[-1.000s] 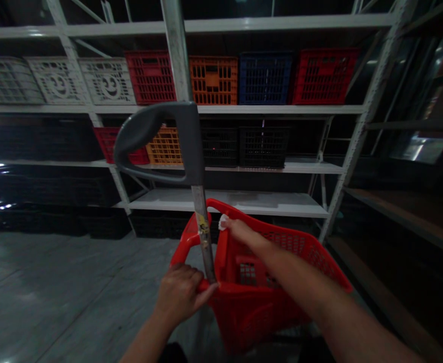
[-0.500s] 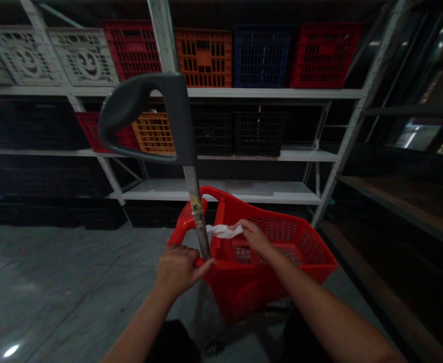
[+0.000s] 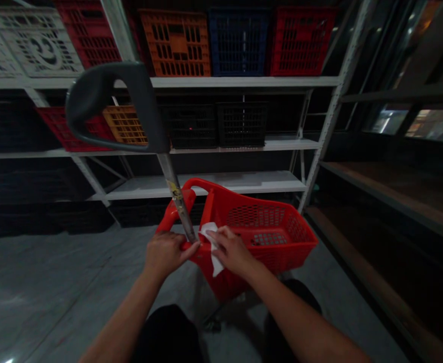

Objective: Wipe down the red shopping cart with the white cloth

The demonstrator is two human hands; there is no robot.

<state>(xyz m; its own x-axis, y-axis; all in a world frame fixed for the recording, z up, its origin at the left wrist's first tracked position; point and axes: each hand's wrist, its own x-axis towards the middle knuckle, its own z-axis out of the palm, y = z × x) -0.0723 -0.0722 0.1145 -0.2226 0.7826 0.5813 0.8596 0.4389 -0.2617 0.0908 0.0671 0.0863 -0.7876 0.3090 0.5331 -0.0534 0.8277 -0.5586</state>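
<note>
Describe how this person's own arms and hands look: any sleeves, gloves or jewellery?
The left hand and right hand are bare, with no gloves, and no ring or watch shows. The left forearm and right forearm have no sleeves. Dark clothing covers the legs below.
</note>
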